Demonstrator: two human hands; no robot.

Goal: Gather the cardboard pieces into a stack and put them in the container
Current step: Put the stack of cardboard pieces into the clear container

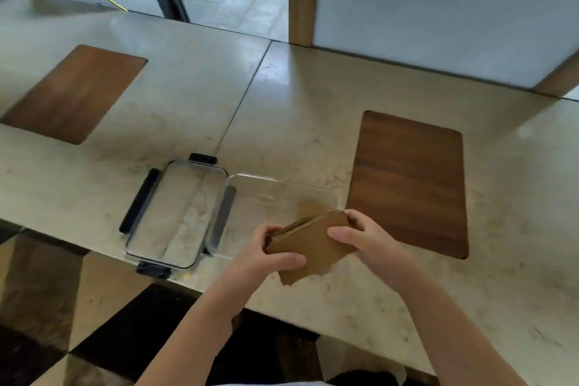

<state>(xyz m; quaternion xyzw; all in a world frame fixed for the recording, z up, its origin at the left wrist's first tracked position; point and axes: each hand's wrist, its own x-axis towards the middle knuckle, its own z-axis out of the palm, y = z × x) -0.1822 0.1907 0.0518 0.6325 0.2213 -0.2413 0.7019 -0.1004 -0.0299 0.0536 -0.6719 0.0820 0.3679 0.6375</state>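
A stack of brown cardboard pieces (310,244) is held tilted in the air between both hands, just above the near right corner of a clear plastic container (269,194). My left hand (269,255) grips the stack's left edge, thumb on top. My right hand (363,236) grips its right edge. One piece juts out at the back of the stack and another at the bottom. The container stands open on the stone counter.
The container's clear lid (178,213) with black clips lies to the left of the container, at the counter's front edge. A dark wooden board (410,178) is set into the counter on the right, another (72,94) at the far left. Glass panels rise behind the counter.
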